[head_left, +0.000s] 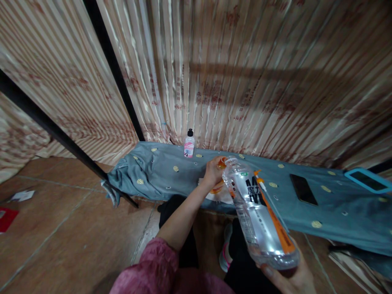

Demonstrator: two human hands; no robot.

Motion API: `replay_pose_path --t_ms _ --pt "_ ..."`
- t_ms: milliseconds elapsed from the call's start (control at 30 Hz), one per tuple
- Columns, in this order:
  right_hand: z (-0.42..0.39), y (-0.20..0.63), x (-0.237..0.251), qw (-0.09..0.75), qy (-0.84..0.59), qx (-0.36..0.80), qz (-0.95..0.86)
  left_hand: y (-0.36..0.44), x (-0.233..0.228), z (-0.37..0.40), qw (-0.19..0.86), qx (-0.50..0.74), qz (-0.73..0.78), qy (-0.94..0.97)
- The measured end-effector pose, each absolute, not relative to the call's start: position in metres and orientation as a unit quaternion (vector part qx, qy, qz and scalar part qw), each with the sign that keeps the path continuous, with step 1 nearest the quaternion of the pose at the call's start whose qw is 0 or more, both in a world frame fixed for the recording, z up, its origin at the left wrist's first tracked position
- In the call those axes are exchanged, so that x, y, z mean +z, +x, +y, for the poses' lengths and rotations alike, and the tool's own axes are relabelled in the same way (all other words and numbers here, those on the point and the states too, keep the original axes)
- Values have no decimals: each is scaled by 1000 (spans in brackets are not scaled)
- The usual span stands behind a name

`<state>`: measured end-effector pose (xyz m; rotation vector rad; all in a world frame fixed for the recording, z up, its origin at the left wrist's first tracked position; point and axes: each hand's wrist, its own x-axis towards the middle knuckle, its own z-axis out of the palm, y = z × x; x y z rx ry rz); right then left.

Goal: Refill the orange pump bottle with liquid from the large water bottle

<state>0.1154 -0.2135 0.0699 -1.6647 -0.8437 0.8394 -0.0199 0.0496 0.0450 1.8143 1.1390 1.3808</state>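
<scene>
A large clear plastic drink bottle [255, 214] with a silver and orange label is tilted, its mouth up and to the left. My right hand [289, 273] is closed around its base. At the bottle's mouth, my left hand [213, 170] is closed on a small orange cup-like piece [221, 162]; its exact kind is hard to make out. Below that hand, another orange item [217, 190] lies on a white sheet [225, 197], partly hidden by my wrist. Small orange pieces with a white tip [260, 179] show just behind the bottle.
A grey-green patterned cloth [159, 175] covers the long low bench. On it stand a small black-capped bottle [189, 143], a dark phone [303, 189] and a blue-framed tablet [367, 180]. Black poles [114, 69] and a striped curtain [214, 73] rise around. A red item [6, 218] lies on the floor.
</scene>
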Motion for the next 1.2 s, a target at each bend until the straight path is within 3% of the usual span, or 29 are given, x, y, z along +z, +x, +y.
replay_pose_path --t_ms 1200 --pt "-217 125 52 514 -696 344 -365 -20 44 50 297 524 423 677"
